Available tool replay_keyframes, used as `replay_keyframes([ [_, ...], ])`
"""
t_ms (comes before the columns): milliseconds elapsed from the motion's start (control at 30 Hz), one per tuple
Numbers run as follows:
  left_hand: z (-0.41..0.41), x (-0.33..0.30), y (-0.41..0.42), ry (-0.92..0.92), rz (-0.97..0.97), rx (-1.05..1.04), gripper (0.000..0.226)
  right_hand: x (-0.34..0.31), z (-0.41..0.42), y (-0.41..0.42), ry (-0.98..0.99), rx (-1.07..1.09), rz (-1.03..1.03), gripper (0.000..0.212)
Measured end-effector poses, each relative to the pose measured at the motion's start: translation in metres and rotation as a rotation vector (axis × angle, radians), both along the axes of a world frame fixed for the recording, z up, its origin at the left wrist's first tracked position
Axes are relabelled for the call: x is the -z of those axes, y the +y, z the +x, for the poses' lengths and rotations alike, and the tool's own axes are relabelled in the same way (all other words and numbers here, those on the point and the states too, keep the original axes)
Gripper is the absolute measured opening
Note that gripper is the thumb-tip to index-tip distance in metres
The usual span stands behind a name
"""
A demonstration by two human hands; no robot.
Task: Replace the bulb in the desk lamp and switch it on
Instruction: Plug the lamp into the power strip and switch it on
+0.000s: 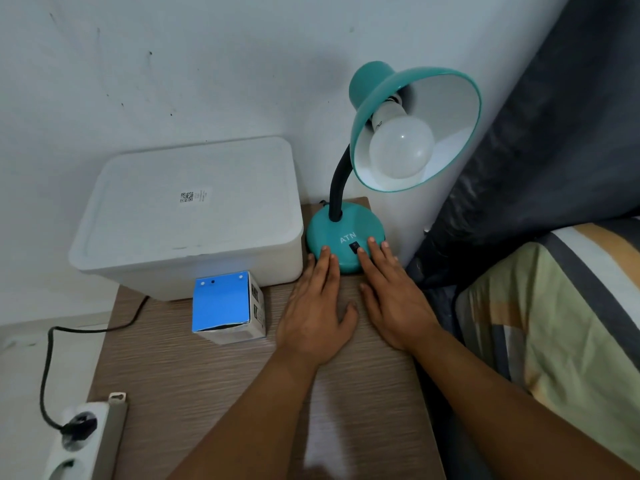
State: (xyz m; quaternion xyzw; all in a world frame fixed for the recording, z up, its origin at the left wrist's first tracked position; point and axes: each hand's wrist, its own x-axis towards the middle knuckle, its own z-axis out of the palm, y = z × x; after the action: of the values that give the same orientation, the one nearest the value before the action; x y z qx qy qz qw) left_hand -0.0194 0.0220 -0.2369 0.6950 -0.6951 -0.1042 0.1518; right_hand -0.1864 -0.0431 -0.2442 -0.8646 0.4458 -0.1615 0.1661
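Both hands point(360, 299) lie flat, fingertips on the lamp base point(343, 233).

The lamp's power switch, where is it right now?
In the head view, the black switch sits on the front of the teal lamp base, right of the "ATN" lettering, by the right hand's fingertips.

The wooden table point(242, 393) carries a lamp point(346, 237), white bin point(194, 216), blue-topped carton point(228, 306) — possibly open — and both hands.
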Motion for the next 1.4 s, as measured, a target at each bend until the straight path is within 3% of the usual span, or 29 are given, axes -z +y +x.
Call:
replay_keyframes([
  [600,0.0,-0.004,0.0,0.008,0.012,0.011,0.082,-0.009,0.002,-0.004,0.169,-0.055,-0.083,0.059],
  [1400,-0.004,-0.017,-0.001,0.015,0.047,-0.045,0.079,-0.006,0.005,-0.003,-0.059,0.009,-0.009,0.061],
])
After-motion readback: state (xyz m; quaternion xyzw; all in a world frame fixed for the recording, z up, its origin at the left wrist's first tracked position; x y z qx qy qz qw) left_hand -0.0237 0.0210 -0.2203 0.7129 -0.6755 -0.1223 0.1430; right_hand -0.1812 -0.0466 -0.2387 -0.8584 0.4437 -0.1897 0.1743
